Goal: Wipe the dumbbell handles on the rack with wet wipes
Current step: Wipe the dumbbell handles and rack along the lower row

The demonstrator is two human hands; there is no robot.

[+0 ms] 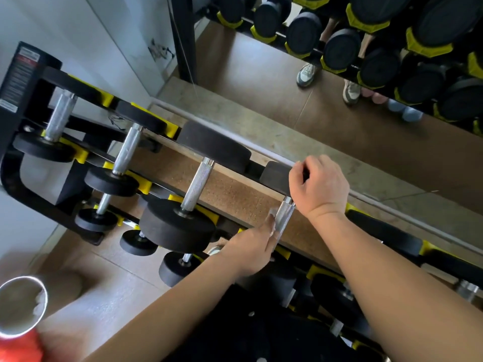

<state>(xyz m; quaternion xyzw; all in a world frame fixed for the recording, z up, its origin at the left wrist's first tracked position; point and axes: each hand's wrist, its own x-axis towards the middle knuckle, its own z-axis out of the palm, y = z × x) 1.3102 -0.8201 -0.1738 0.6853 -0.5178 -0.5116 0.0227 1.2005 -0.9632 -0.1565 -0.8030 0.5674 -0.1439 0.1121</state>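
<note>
The handle point(284, 218) being wiped sits on the rack's point(15, 178) top tier, between the two hands. Its long axis runs from 7 o'clock up to 1 o'clock, and the knurled steel shows along most of its length. The left hand point(251, 248) is the nearer, coming in from 7 o'clock. It pinches a thin wipe point(272, 220) flat against the handle's 9 o'clock side, fingers lying along the bar; whether they curl under it is hidden. The right hand point(319, 184) is at 1 o'clock of the handle, fingers curled over the edge of the far head point(277, 176), seemingly steadying the dumbbell. Since the wipe lies along the bar, the next stroke probably has to slide along that 7-to-1 line or roll round it to reach the 3 o'clock side, which looks bare. The other handles lie in a row toward 10 o'clock, the closest point(198, 184) just beyond a black head. A blurred red tub point(18, 343) with something white inside sits at 8 o'clock, well apart.
</note>
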